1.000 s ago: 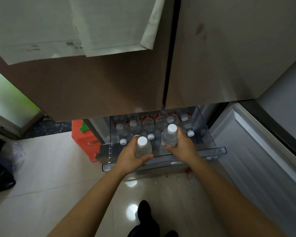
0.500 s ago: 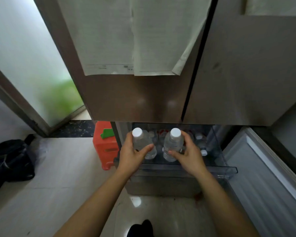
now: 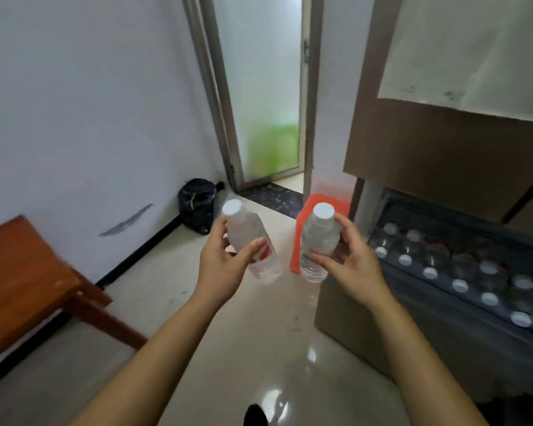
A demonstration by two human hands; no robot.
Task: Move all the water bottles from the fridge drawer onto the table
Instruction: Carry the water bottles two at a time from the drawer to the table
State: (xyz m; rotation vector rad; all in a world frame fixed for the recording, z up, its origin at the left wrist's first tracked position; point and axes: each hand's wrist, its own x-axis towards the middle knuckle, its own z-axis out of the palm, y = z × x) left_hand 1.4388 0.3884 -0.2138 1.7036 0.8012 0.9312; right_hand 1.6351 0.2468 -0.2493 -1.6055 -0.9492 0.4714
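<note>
The wooden table (image 3: 22, 281) at 9 o'clock is cut off by the left edge, so only one corner and one leg show. The fridge drawer (image 3: 462, 305) at 3 o'clock is blurred; I can make out white caps of the water bottles still in it (image 3: 459, 285), but their bodies are hard to see. The paper sheets (image 3: 474, 50) on the fridge door (image 3: 437, 155) cannot be read.

Both forearms reach forward, in front of the body. The left hand (image 3: 225, 265) has its fingers and thumb closed around a water bottle (image 3: 253, 244) that leans to the left, red label partly covered. The right hand (image 3: 351, 262) is wrapped around a second water bottle (image 3: 319, 244), nearly upright. Both bottles are in the air over the floor, between table and drawer. Behind them stand a red plastic stool (image 3: 302, 222) and a black bag (image 3: 197, 204) at 12 o'clock.
</note>
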